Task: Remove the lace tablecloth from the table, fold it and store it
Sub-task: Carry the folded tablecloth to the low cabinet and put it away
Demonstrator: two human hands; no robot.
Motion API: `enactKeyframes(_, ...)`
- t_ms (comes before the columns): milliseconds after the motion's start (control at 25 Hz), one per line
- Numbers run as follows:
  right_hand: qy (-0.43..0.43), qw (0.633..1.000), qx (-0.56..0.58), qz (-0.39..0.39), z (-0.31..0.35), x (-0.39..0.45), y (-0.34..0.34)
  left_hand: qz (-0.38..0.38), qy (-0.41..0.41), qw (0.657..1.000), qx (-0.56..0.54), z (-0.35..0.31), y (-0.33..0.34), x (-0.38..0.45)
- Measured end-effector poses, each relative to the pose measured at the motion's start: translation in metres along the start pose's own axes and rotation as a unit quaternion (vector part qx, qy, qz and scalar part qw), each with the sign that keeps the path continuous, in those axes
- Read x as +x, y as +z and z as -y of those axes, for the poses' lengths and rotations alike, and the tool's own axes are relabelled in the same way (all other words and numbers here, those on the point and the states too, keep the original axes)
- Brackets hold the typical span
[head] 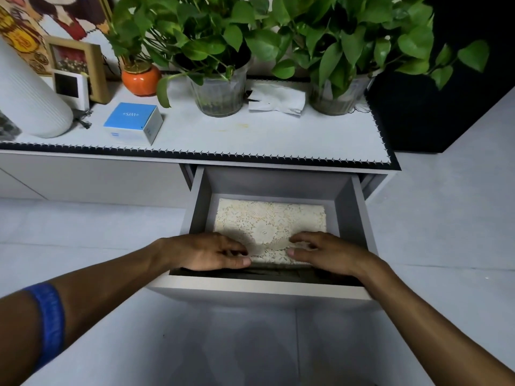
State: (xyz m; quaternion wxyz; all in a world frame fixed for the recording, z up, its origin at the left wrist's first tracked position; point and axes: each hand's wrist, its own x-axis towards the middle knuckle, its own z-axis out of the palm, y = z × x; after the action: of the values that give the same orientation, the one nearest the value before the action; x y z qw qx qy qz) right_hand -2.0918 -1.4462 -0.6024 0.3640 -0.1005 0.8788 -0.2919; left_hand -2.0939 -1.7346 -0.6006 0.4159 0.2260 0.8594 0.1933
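Inside the pulled-out drawer (359, 207) of a pale grey cabinet (83, 176), the folded lace tablecloth (267, 221) is laid flat on the drawer floor, its far edge close to the back wall. Its near edge is met by both hands. The left hand (206, 253) is set at the near left corner, fingers curled over the lace and thumb pressed along the edge; whether the cloth is pinched or only pressed cannot be told. The right hand (326, 254) is rested on the near right part, fingers spread and bent, thumb laid against the edge, and no firm grasp is shown. The near corners of the cloth are hidden by the hands, and the drawer's front panel (259, 286) is crossed by both forearms. A blue band (48, 324) is worn on the left arm.

On the cabinet top, a runner with a dark stitched border (250, 157) is spread. On it are stood two leafy plants in clear pots (217, 93), an orange pot (140, 80), a crumpled white paper (276, 98), a framed picture (75, 65), a white ribbed cylinder (30, 101) and a blue-and-white box (133, 123). Upside-down lettering is printed on the box lid, but it cannot be read with certainty.
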Motion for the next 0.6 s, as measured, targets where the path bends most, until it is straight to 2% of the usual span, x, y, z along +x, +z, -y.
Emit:
enactKeyframes(40, -0.044, 0.998, 0.042, 0.027, 0.008, -0.015, 0.003, 0.006, 0.04, 0.999, 0.004, -0.001, -0.001, -0.007)
enactKeyframes(80, -0.079, 0.994, 0.037, 0.062, 0.015, -0.028, 0.007, 0.02, 0.049, 0.997, -0.054, -0.003, -0.002, -0.014)
enactKeyframes(120, -0.105, 0.991, -0.008, 0.079, 0.016, -0.038, 0.014, 0.02, 0.061, 0.996, -0.065, -0.005, -0.003, -0.021)
enactKeyframes(200, -0.15, 0.982, -0.107, 0.046, 0.013, -0.042, 0.021, 0.001, 0.073, 0.994, -0.083, -0.006, -0.013, -0.029)
enactKeyframes(320, -0.179, 0.975, -0.13, -0.027, 0.013, -0.04, 0.011, -0.055, 0.104, 0.993, -0.029, -0.009, -0.04, -0.031)
enactKeyframes(360, -0.184, 0.968, -0.155, -0.077, 0.012, -0.039, 0.01, -0.092, 0.117, 0.989, -0.012, -0.013, -0.048, -0.032)
enactKeyframes(400, -0.184, 0.947, -0.205, -0.165, 0.008, -0.037, 0.012, -0.153, 0.14, 0.978, 0.01, -0.016, -0.054, -0.031)
enactKeyframes(480, -0.16, 0.858, -0.314, -0.374, 0.003, -0.031, 0.026, -0.302, 0.199, 0.928, 0.089, -0.022, -0.054, -0.028)
enactKeyframes(520, -0.151, 0.817, -0.334, -0.445, 0.002, -0.027, 0.037, -0.352, 0.226, 0.898, 0.139, -0.025, -0.048, -0.026)
enactKeyframes(560, -0.152, 0.801, -0.329, -0.477, 0.003, -0.02, 0.045, -0.373, 0.253, 0.872, 0.19, -0.027, -0.039, -0.022)
enactKeyframes(600, -0.156, 0.801, -0.324, -0.48, 0.002, -0.012, 0.047, -0.365, 0.268, 0.853, 0.259, -0.024, -0.029, -0.014)
